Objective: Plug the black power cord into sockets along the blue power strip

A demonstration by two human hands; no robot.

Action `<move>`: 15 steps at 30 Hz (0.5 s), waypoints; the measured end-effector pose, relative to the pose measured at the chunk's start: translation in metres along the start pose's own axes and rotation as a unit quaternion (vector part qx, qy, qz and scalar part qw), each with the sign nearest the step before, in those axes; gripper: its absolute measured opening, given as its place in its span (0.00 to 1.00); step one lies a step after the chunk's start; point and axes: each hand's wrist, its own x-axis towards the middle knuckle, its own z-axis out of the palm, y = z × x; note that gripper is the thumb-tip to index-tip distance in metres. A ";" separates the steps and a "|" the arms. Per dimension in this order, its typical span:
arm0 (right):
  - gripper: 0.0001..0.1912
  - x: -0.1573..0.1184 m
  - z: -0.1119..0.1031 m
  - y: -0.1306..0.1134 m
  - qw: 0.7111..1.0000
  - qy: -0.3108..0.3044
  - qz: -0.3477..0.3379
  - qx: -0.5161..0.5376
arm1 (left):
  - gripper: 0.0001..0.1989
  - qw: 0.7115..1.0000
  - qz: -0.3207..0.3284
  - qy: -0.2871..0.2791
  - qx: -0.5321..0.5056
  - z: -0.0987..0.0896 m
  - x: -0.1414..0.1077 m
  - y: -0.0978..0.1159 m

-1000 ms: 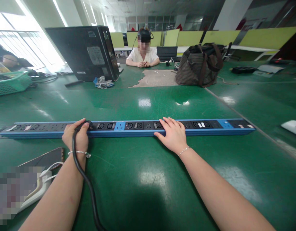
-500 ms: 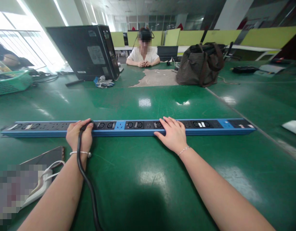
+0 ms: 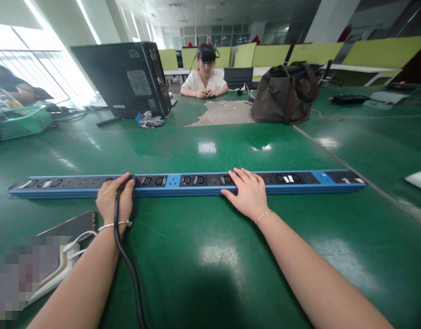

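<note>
A long blue power strip (image 3: 183, 189) with black socket faces and a few blue sections lies across the green table. My left hand (image 3: 114, 198) is closed round the black plug (image 3: 127, 182) of a thick power cord (image 3: 131, 267), pressed against the strip left of its middle. Whether the plug's pins sit in a socket is hidden. The cord runs down over my wrist toward the near edge. My right hand (image 3: 247, 192) rests flat on the strip right of its middle, fingers stretched over the sockets, holding nothing.
A phone-like slab (image 3: 76, 226) and a white cabled device (image 3: 65, 265) lie at the near left. Farther back are a green basket (image 3: 22, 125), a black computer case (image 3: 128, 84), gloves (image 3: 149, 120) and a brown bag (image 3: 282, 93). A person (image 3: 204, 80) sits opposite; another is at far left.
The whole view has shifted slightly down and to the right. Both hands keep their places on the strip, the left still on the plug.
</note>
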 end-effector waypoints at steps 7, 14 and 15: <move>0.30 0.000 0.000 -0.001 1.000 0.000 0.001 0.000 | 0.17 0.998 -0.035 -0.039 0.018 0.000 -0.001 0.003; 0.30 0.000 -0.001 -0.001 1.000 -0.006 0.002 -0.003 | 0.15 0.994 -0.049 0.052 -0.079 -0.003 0.001 0.016; 0.30 0.000 -0.001 -0.001 1.000 -0.006 0.002 -0.003 | 0.16 0.989 -0.043 0.089 -0.107 -0.005 0.002 0.018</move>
